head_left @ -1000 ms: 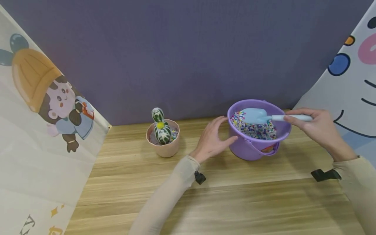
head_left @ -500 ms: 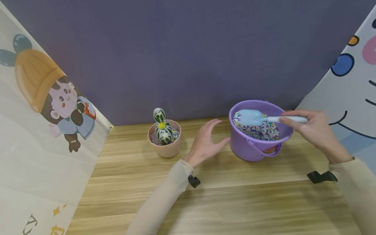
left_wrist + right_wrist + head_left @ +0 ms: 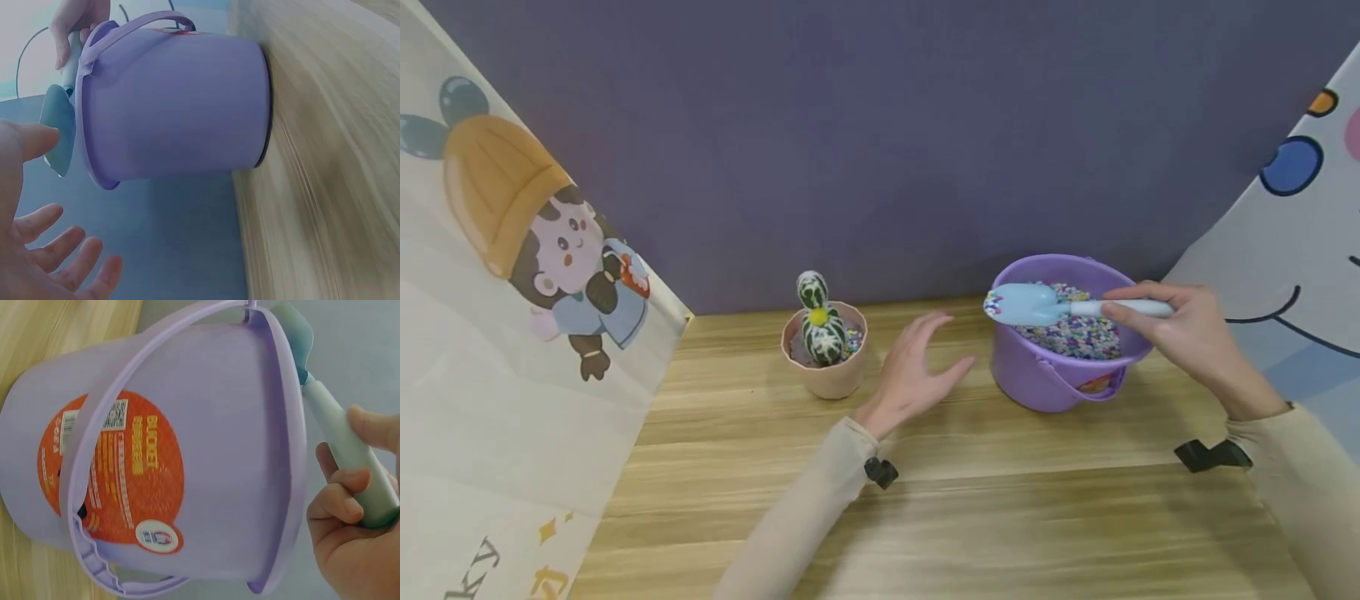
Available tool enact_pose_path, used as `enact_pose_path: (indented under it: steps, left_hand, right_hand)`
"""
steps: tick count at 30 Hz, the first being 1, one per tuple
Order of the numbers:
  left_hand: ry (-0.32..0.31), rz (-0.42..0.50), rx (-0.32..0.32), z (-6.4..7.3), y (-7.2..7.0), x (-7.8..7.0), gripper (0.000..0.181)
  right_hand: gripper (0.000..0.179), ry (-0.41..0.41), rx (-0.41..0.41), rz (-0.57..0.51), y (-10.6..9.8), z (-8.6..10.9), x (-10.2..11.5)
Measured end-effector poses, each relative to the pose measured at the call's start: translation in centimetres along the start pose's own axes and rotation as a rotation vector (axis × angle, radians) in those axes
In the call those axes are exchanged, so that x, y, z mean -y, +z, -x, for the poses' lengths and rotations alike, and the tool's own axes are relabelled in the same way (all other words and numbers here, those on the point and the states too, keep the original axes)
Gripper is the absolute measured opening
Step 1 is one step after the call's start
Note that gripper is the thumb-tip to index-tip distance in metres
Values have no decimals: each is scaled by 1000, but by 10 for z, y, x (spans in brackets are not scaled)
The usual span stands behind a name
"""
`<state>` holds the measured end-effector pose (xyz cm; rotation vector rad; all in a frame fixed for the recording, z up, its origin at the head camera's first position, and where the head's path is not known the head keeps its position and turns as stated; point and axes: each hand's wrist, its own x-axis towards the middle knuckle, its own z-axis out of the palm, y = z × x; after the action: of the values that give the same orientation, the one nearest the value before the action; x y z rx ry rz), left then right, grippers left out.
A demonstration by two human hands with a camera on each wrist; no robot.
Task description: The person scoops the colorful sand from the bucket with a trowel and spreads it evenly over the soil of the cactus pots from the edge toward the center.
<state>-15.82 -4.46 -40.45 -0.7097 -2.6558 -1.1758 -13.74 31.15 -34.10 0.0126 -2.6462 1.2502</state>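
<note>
In the head view a purple bucket (image 3: 1037, 383) holds many small multicoloured pebbles (image 3: 1078, 337). My right hand (image 3: 1195, 333) grips the white handle of a light blue trowel (image 3: 1026, 307) above the bucket's rim. Some pebbles show at the trowel's tip, which reaches just past the rim's left side. My left hand (image 3: 913, 375) is apart from the bucket, between it and a potted cactus, fingers spread and holding nothing. The cactus (image 3: 822, 333), with a yellow flower, stands in a pale pink pot (image 3: 831, 382) that has a few coloured pebbles on its right side.
Everything stands on a wood-grain table (image 3: 1000, 517). A dark blue-grey panel (image 3: 880, 150) rises behind it. Printed panels flank both sides, with a cartoon figure (image 3: 565, 242) on the left one. The bucket's handle (image 3: 100, 431) hangs down its front, over an orange label (image 3: 150, 481).
My right hand has moved the trowel left, from inside the bucket's opening to over its left rim. My left hand has drawn away from the bucket, leftward.
</note>
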Motion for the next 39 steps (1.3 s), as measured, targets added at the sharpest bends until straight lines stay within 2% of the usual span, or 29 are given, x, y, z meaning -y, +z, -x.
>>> enact_pose_path:
  steps: [7, 11, 16, 22, 30, 35, 39]
  left_hand:
    - [14, 31, -32, 12, -8, 6, 67]
    - [-17, 47, -46, 22, -15, 11, 65]
    - [-39, 23, -50, 36, -24, 18, 65]
    - [-2, -23, -116, 50, -33, 29, 60]
    - [-12, 1, -145, 64, -39, 44, 56]
    - [-5, -4, -184, 70, -42, 52, 54]
    - [33, -2, -227, 74, -47, 58, 49]
  right_hand:
    - [35, 5, 9, -17, 6, -1, 5]
    - [33, -4, 14, -41, 11, -1, 5]
    - [31, -26, 4, -49, 16, 1, 7]
    - [35, -31, 25, -44, 22, 2, 15]
    - [33, -72, 28, -21, 33, 2, 23]
    - [27, -118, 38, -65, 42, 2, 27]
    - [25, -140, 58, -90, 49, 4, 31]
